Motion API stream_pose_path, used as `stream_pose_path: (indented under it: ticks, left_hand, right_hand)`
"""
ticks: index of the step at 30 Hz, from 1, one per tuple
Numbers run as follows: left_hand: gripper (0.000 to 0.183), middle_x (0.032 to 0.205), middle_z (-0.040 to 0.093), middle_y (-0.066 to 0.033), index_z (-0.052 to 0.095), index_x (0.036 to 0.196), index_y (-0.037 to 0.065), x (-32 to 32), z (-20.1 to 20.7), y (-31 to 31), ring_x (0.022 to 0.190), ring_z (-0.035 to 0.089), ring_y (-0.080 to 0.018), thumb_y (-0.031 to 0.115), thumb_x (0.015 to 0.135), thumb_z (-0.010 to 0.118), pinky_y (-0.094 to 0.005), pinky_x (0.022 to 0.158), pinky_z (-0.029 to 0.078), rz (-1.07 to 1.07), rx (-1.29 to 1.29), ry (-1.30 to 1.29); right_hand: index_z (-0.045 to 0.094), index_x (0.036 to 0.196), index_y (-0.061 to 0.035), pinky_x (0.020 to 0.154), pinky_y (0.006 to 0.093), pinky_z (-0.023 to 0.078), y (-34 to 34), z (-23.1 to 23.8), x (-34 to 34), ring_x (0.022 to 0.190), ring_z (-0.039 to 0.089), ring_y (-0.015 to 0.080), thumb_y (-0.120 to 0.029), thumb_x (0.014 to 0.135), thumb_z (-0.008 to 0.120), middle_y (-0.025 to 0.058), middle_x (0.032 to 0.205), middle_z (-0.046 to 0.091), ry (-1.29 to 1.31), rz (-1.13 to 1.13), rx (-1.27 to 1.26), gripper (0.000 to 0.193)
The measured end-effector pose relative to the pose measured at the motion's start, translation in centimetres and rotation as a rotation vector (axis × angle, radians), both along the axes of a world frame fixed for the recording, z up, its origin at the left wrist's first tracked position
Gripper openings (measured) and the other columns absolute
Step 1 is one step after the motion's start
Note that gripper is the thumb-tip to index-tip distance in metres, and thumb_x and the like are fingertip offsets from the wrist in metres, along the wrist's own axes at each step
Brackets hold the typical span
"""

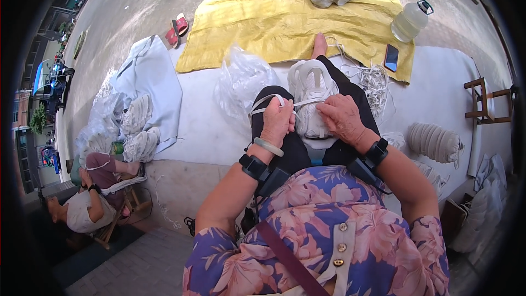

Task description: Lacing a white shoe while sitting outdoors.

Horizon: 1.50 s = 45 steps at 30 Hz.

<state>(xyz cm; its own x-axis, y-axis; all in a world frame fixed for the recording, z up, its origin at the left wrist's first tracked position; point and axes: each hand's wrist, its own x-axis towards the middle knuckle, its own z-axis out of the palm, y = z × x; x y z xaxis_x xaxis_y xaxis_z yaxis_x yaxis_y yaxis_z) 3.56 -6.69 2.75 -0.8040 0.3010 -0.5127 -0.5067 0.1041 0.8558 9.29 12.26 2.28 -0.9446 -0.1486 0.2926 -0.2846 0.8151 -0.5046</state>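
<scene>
A white sneaker rests between my knees with its heel end toward me, and another pale shoe shows partly behind it on the left. My left hand is closed on a flat white shoelace, which loops out to the left over my dark trouser leg. The lace also runs across the top of the sneaker toward my right hand. That hand's fingers are curled and pinched at the sneaker's right side, at the lace; the exact grip is partly hidden by the fingers.
A tangle of white laces lies right of my leg, beside a phone and a large clear jug. Stacked shoes lie right, near a wooden stool. Plastic bags lie left; another person sits at far left.
</scene>
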Motion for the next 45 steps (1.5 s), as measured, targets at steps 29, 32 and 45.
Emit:
stream_pose_path:
  ticks: [29,32,45]
  left_hand:
    - [0.016,0.058,0.056,-0.0055,0.050,0.080,0.001,-2.5,-6.3,2.9,0.045,0.050,-0.0100,0.007,0.073,0.064,-0.0237,0.042,0.040,-0.115,-0.352,0.749]
    - [0.022,0.061,0.057,-0.0087,0.051,0.081,0.001,-2.9,-5.1,2.7,0.051,0.054,-0.0160,0.011,0.070,0.068,-0.0293,0.048,0.043,-0.144,-0.533,0.417]
    - [0.049,0.088,0.058,-0.0185,0.044,0.114,0.000,0.9,-1.7,1.2,0.082,0.057,-0.0352,0.015,0.072,0.064,-0.0407,0.071,0.046,-0.487,-0.534,0.900]
  right_hand:
    - [0.056,0.099,-0.0120,0.067,0.0349,0.034,-0.6,-2.4,-1.8,0.074,0.054,0.0212,-0.011,0.075,0.057,0.0031,0.077,0.054,-0.068,0.038,0.010,0.024]
    - [0.057,0.097,-0.0123,0.067,0.0352,0.034,-0.5,-2.6,-1.8,0.075,0.055,0.0209,-0.011,0.075,0.057,0.0032,0.079,0.055,-0.078,0.027,-0.017,0.023]
    - [0.061,0.080,-0.0119,0.066,0.0359,0.034,-1.9,-1.8,-2.0,0.068,0.055,0.0231,-0.015,0.075,0.058,0.0035,0.072,0.056,-0.121,-0.029,-0.038,0.007]
